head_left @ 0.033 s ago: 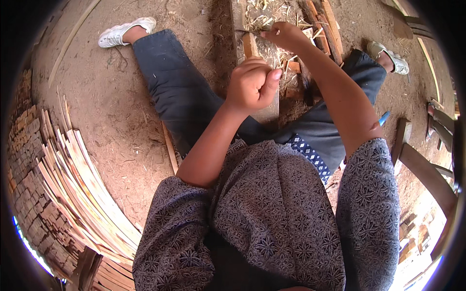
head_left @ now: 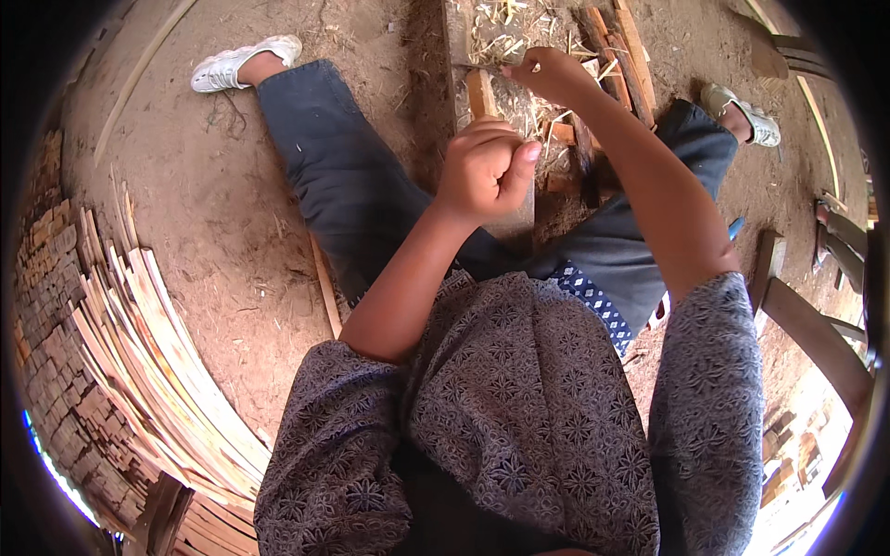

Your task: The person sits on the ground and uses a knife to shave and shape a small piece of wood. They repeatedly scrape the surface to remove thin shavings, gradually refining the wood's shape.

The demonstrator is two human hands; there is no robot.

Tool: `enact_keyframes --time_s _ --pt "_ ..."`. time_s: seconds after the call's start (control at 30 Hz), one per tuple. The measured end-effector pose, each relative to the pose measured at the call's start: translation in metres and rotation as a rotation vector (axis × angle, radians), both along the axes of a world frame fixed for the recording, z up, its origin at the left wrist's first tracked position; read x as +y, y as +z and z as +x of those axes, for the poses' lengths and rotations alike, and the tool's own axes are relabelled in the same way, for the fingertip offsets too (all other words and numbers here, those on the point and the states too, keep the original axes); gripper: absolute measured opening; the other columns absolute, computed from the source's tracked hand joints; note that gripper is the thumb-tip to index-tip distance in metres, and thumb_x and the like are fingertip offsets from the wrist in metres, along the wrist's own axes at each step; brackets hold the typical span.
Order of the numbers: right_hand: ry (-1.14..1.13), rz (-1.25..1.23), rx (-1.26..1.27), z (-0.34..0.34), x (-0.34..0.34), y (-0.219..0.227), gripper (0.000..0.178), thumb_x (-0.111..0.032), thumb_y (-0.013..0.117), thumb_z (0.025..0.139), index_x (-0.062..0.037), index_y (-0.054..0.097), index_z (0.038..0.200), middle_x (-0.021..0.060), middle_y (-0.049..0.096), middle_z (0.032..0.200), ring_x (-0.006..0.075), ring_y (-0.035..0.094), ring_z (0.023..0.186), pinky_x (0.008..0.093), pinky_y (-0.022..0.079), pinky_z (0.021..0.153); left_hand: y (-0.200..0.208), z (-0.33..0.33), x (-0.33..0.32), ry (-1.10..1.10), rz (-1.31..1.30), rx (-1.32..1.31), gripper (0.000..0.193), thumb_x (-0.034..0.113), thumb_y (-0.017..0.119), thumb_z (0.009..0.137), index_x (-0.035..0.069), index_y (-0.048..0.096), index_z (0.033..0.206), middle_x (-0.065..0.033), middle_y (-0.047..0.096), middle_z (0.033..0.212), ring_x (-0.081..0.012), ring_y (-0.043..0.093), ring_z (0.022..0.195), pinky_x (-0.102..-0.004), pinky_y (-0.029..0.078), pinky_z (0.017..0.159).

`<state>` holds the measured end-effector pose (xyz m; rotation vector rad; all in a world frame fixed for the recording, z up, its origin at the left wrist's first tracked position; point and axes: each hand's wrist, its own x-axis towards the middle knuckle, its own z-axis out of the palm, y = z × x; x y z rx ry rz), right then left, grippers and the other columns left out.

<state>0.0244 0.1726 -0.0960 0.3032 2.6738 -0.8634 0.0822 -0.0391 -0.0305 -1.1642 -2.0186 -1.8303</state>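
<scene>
While one pale brown, squared stick (head_left: pixel 480 93) points forward above one plank (head_left: pixel 457 37), the closed left hand (head_left: pixel 484 174) grips its near end and the right hand (head_left: pixel 553 76) pinches one thin dark blade (head_left: pixel 473 66).

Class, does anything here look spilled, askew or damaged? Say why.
Loose, straw-coloured wood shavings are strewn on and beside the long wooden plank near the bare right hand. Their jumble looks untidy against the long, pale wooden strips lying mostly side by side on the left. Nothing looks plainly broken.
</scene>
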Motion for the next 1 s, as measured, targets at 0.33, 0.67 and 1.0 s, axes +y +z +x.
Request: enact_keyframes --time_s 0.33,0.67,1.0 --pt "0.111 0.000 -0.108 0.040 -0.001 0.078 0.055 -0.062 0.071 0.089 -0.0072 0.070 0.095 0.0130 0.070 0.085 0.0260 0.070 0.081 0.0407 0.053 0.077 -0.002 -0.002 0.002 -0.034 -0.077 -0.028 0.047 0.009 0.066 0.093 0.007 0.041 0.054 -0.0087 0.052 0.054 -0.0305 0.052 0.052 -0.0401 0.044 0.059" --pt "0.043 0.218 0.042 -0.013 -0.012 0.003 0.056 -0.063 0.067 0.091 -0.0080 0.072 0.101 0.0158 0.072 0.082 0.0330 0.073 0.084 0.0454 0.056 0.080 -0.005 0.000 0.010 -0.045 -0.030 0.013 0.048 0.013 0.068 0.093 0.007 0.041 0.054 -0.0098 0.049 0.053 -0.0309 0.051 0.051 -0.0397 0.044 0.059" --pt "-0.034 -0.041 -0.125 0.025 -0.001 0.042 0.063 -0.067 0.069 0.087 -0.0050 0.071 0.100 0.0147 0.069 0.075 0.0273 0.071 0.074 0.0421 0.055 0.073 -0.008 -0.005 0.000 -0.062 -0.034 0.016 0.042 0.009 0.061 0.097 0.002 0.045 0.059 -0.0110 0.049 0.057 -0.0281 0.049 0.051 -0.0386 0.042 0.055"
